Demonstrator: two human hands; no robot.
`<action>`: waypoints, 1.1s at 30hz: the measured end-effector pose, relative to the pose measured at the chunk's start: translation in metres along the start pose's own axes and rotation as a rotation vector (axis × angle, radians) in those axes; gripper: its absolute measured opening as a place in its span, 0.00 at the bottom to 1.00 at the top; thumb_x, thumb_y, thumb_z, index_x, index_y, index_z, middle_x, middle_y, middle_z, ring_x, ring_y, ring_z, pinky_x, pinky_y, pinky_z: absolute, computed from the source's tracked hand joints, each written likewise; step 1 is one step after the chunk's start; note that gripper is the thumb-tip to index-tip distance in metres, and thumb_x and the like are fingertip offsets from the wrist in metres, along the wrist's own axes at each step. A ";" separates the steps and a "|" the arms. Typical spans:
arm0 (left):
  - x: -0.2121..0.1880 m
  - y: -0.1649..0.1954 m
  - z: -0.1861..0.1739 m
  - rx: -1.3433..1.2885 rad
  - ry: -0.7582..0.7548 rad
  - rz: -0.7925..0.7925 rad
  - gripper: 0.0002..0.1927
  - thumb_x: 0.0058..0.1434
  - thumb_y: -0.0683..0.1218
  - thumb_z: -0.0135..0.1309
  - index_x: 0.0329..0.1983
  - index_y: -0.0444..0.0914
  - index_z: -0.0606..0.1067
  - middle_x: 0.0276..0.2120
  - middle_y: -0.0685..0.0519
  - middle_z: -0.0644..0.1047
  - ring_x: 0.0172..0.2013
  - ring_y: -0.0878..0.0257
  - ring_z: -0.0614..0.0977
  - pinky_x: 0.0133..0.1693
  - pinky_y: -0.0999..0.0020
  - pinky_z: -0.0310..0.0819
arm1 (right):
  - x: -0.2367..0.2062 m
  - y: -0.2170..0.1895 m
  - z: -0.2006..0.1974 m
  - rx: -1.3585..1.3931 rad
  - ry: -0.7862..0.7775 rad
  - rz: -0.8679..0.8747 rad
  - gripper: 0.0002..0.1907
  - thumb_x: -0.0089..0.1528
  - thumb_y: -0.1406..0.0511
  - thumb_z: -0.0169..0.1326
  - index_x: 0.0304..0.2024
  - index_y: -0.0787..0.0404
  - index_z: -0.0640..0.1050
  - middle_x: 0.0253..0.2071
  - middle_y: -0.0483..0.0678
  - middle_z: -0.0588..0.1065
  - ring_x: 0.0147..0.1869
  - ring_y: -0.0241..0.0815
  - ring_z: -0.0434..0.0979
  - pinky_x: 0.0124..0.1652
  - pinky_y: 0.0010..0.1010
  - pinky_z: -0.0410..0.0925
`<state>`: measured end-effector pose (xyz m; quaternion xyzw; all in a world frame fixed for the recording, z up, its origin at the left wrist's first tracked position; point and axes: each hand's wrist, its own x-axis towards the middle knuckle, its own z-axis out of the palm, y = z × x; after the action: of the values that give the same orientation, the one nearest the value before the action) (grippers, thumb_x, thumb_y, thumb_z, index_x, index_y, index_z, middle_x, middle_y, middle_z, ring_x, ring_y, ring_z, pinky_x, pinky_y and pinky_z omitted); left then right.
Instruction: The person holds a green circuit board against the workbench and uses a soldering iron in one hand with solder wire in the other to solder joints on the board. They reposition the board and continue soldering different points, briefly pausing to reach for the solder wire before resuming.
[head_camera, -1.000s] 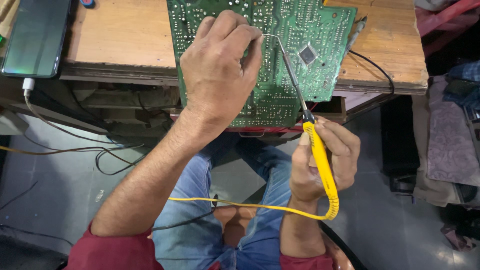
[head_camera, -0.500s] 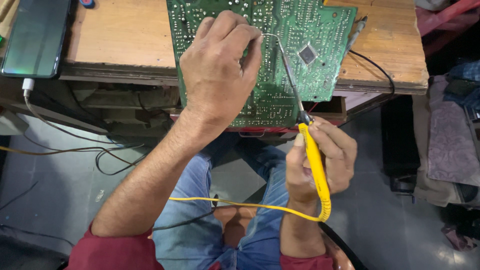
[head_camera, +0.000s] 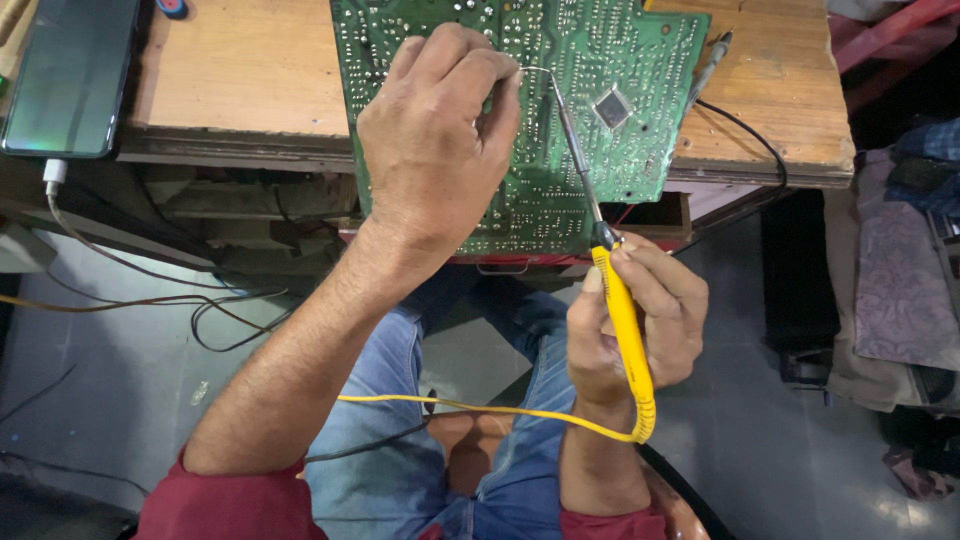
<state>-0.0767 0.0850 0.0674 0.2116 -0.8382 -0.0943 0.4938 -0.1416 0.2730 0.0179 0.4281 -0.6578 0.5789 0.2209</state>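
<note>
A green circuit board (head_camera: 600, 120) lies solder side up on a wooden bench (head_camera: 240, 90), overhanging its front edge. My left hand (head_camera: 435, 150) rests on the board with fingers pinched on a thin solder wire (head_camera: 535, 70). My right hand (head_camera: 640, 320) grips a yellow-handled soldering iron (head_camera: 625, 340) below the bench edge. The iron's metal shaft (head_camera: 578, 155) slants up to the left, its tip meeting the wire over the board. A yellow cord (head_camera: 480, 408) trails from the handle across my lap.
A dark smartphone (head_camera: 70, 75) with a white cable plugged in lies at the bench's left end. A black probe and lead (head_camera: 715, 60) lie at the board's right. Loose wires hang under the bench. Folded cloth (head_camera: 900, 280) is piled at the right on the grey floor.
My right hand and the iron's handle have shifted slightly to the left. My left hand stays in place on the board.
</note>
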 end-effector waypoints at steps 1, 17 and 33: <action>0.000 0.000 0.000 -0.004 -0.001 -0.003 0.05 0.68 0.41 0.63 0.43 0.40 0.78 0.43 0.56 0.77 0.46 0.56 0.80 0.45 0.62 0.77 | 0.000 0.000 0.000 0.000 -0.004 0.000 0.10 0.65 0.78 0.61 0.48 0.67 0.79 0.51 0.54 0.75 0.51 0.47 0.82 0.51 0.29 0.79; 0.000 0.001 -0.002 -0.009 -0.020 -0.003 0.04 0.68 0.41 0.63 0.43 0.39 0.78 0.43 0.55 0.76 0.45 0.56 0.79 0.46 0.62 0.76 | 0.001 0.002 -0.002 0.040 0.027 0.023 0.10 0.62 0.79 0.61 0.46 0.67 0.79 0.49 0.55 0.76 0.49 0.47 0.82 0.47 0.28 0.77; 0.000 0.003 0.000 0.026 -0.019 0.001 0.05 0.67 0.42 0.64 0.42 0.40 0.78 0.42 0.56 0.75 0.44 0.57 0.79 0.43 0.63 0.75 | 0.002 -0.001 -0.002 0.010 0.007 0.009 0.11 0.63 0.79 0.61 0.47 0.67 0.79 0.50 0.53 0.75 0.50 0.48 0.82 0.51 0.30 0.78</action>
<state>-0.0777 0.0873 0.0685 0.2165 -0.8440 -0.0854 0.4833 -0.1420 0.2744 0.0205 0.4244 -0.6560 0.5846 0.2185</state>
